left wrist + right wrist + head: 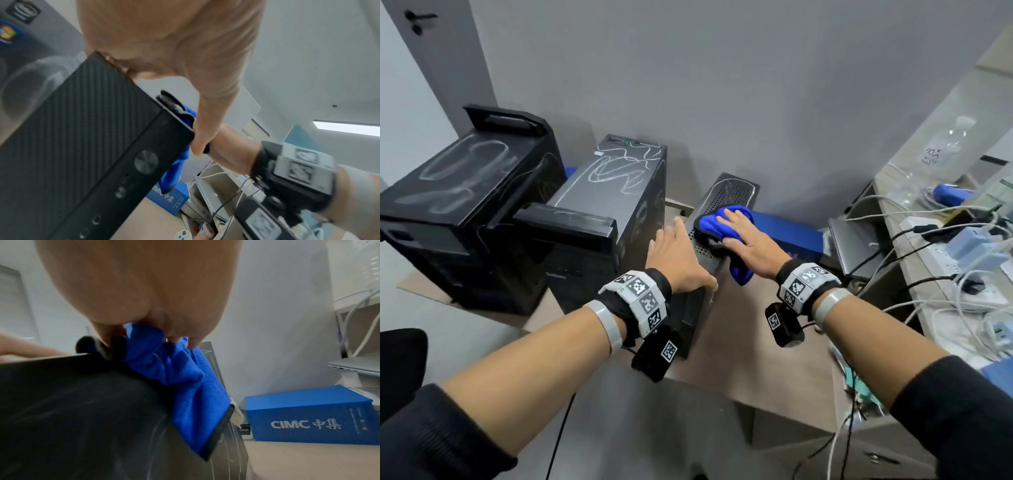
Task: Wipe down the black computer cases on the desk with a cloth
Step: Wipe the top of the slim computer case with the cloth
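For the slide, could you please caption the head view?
Right hand presses blue cloth onto slim black case; left hand steadies it.

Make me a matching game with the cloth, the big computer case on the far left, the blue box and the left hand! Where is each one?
Things:
1. blue cloth
2. far-left computer case
3. blue box
4. left hand

Places:
A. lies on the desk against the wall, with white letters
B. rests on the slim case's left edge
C. under the right hand, on top of the slim case
D. top smeared with dusty marks

Pairs: 1-C, 2-D, 3-A, 4-B

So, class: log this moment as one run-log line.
right hand: presses blue cloth on slim case | left hand: steadies case | towers: streaked
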Demonstrator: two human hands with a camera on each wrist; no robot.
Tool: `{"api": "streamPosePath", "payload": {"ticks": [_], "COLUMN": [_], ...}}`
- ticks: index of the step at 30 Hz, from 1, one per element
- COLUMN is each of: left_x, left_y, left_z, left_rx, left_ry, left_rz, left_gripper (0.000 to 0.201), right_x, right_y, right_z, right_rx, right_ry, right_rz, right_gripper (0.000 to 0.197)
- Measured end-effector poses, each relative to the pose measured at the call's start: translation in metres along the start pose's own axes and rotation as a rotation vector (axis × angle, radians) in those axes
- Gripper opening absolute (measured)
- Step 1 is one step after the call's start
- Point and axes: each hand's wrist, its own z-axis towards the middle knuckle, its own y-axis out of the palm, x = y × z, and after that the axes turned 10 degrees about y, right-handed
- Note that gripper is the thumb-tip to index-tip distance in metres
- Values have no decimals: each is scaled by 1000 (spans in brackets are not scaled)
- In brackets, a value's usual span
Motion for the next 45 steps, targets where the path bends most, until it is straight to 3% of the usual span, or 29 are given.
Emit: {"api": "streamPosePath", "payload": {"ticks": [4,9,14,18,23,27,29,31,35,38,40,45], "left_x": [-1,0,-2,-1,3,2,-2,-6,-14,-16,-14,-10], "left_y": [-1,-12,-10,-9,-8,-1,3,5,9,9,10,8], "left_z": [7,10,9,6,4,-2,-4,-6,-6,-7,-7,-8], "left_rx": [-84,-149,-126,-110,-70,84,157,153,127,139,125,134], "left_ry": [-71,-72,-91,-89,-124,-204,-171,-113,-1,9,6,16], "left_rz": [-28,-59,-80,-83,-78,-123,-170,-177,-95,-92,-92,-89], "left_gripper": [166,166,164,166,171,169,170,171,162,160,161,155], "right_x": [11,35,25,4,-41,-61,-52,-39,-19,-20,-28,-49], "right_y": [-18,-41,-46,-40,-8,20,19,7,-14,-7,-3,12], "right_z": [55,133,171,158,94,32,27,49,115,129,113,33], "right_rx": [51,100,29,-57,-227,-293,-311,-285,-65,-31,-47,-187], "right_ry": [142,260,266,167,-54,-233,-313,-297,14,186,145,-167], "right_rz": [-98,-334,-446,-488,-462,-462,-449,-445,-530,-484,-510,-417], "right_gripper": [56,91,68,60,51,51,56,63,54,50,47,51]}}
